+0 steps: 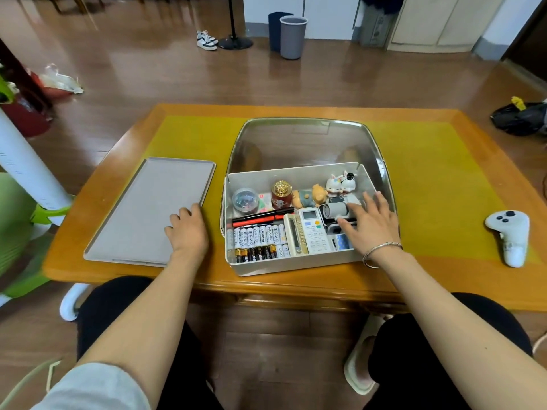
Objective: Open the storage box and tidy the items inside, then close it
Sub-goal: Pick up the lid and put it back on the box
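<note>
My left hand (187, 229) rests flat, fingers loosely together, on the lid (148, 211), ready for closing. My right hand (368, 224), fingers spread, presses items level in the box (281, 266).

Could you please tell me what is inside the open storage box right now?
The storage box holds batteries, pens, two remotes, a gold-capped jar, a clear capsule and figurines. The right hand covers the right corner's contents.

Glossy wooden floor (165, 72). Orange wooden table (444, 288) with yellow mat (189, 134). Grey bin (293, 37), sneakers (206, 40) by far wall (328, 13).
</note>
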`<state>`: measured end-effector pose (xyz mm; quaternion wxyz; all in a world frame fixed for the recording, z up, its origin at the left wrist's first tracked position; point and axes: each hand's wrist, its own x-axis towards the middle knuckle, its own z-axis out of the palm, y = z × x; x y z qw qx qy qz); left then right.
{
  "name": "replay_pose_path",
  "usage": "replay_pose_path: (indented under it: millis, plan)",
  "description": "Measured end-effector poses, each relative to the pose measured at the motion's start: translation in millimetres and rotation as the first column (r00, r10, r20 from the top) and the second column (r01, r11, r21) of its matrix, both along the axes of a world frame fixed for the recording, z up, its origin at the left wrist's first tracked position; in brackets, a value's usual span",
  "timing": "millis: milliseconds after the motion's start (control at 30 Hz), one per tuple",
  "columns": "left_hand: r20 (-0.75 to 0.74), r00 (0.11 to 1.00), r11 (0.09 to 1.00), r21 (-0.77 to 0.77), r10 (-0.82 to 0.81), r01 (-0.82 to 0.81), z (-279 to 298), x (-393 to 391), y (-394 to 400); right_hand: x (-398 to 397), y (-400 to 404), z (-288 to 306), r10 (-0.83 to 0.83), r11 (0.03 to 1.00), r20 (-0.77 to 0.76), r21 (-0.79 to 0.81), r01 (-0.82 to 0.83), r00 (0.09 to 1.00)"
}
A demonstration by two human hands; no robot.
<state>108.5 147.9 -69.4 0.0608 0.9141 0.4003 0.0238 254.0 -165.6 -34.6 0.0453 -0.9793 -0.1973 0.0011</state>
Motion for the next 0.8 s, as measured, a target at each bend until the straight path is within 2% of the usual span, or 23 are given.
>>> replay_pose_path:
  millis: [100, 333, 500, 800]
  plan:
    - [0.007, 0.998, 0.998, 0.027, -0.063, 0.062, -0.6, 2.2, -0.1, -1.1, 1.5, 1.0, -0.005, 1.0, -0.003, -0.016, 0.005, 1.0]
    - [-0.028, 0.998, 0.996, -0.068, -0.062, 0.06, 11.6, 9.6, 3.8, -2.7, 2.8, 2.1, -0.014, 0.999, -0.01, -0.036, 0.014, 1.0]
    - [-0.031, 0.997, 0.991, 0.108, -0.072, 0.075, 31.8, 11.8, 7.0, -2.2, 3.1, 2.5, -0.014, 0.999, -0.02, -0.04, 0.013, 1.0]
    - [0.137, 0.984, 0.975, 0.203, -0.117, 0.087, 98.7, 28.8, 23.4, -2.1, 3.1, 4.2, -0.012, 0.999, -0.039, -0.049, 0.01, 0.999]
